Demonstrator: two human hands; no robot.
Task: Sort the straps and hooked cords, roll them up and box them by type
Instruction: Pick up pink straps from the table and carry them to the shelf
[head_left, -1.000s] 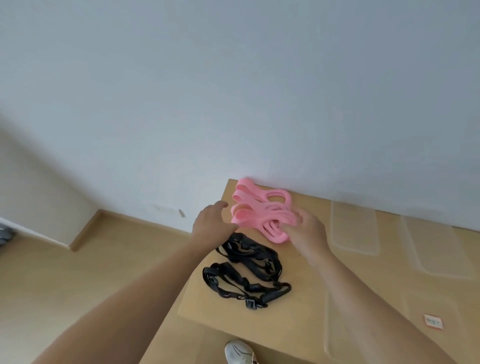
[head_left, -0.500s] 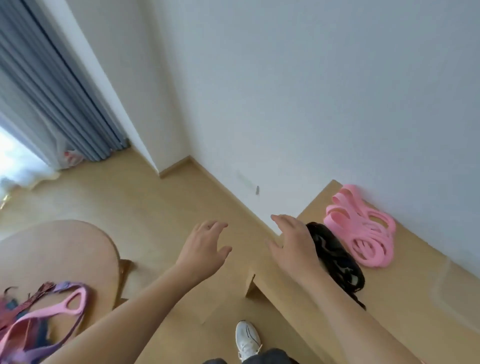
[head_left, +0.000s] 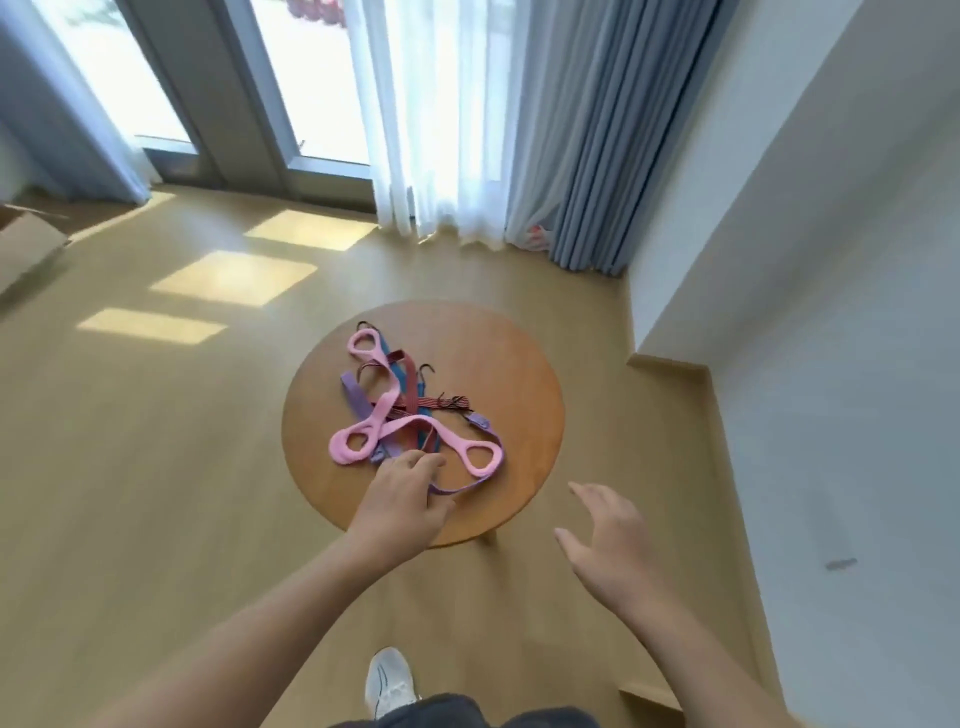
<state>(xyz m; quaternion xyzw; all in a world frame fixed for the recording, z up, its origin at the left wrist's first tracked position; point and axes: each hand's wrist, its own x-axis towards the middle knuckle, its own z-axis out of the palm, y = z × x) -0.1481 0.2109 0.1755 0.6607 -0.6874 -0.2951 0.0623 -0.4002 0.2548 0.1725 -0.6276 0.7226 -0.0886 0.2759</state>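
A tangle of straps and hooked cords lies on a round wooden table (head_left: 511, 374). On top is a pink strap (head_left: 385, 410) with loop handles. A purple strap (head_left: 354, 391), a blue strap (head_left: 399, 373) and a red hooked cord (head_left: 410, 397) with black hooks cross under it. My left hand (head_left: 402, 499) reaches over the table's near edge. Its fingertips are down at the near side of the pile, above a run of the purple strap; no grip shows. My right hand (head_left: 608, 545) hovers in the air right of the table, fingers spread, holding nothing.
Wooden floor surrounds the table. A cardboard box (head_left: 26, 244) sits at the far left. Curtains (head_left: 582, 156) and a window fill the back, and a white wall runs along the right. My shoe (head_left: 389, 680) is below, with a wooden corner (head_left: 649, 696) at bottom right.
I have turned left, away from the wall-side table with the pink bands and black straps, to the round table. Both empty hands swung with me; the left one now reaches the pile.
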